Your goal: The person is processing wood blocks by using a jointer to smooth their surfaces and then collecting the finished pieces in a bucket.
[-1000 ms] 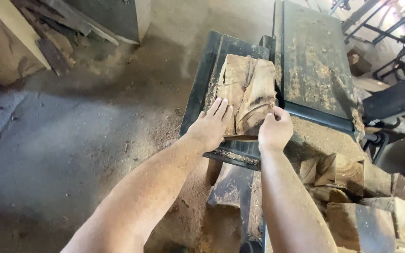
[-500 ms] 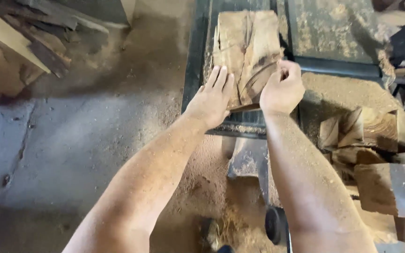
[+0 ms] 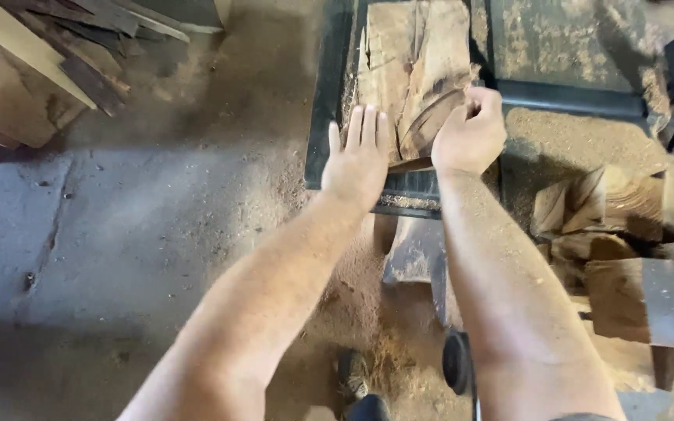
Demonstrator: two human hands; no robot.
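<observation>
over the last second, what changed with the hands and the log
Both hands pushed the log forward along the dark metal tray, away from the person. The left hand stays flat on its near end and the right hand still grips its right edge. Nothing let go.

Dim warm indoor light, soft shadows, slight motion blur, darker lower-left corner

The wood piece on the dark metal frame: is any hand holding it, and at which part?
Both touch its near end: the right hand grips the wood piece at its right corner; the left hand lies flat on top.
</observation>
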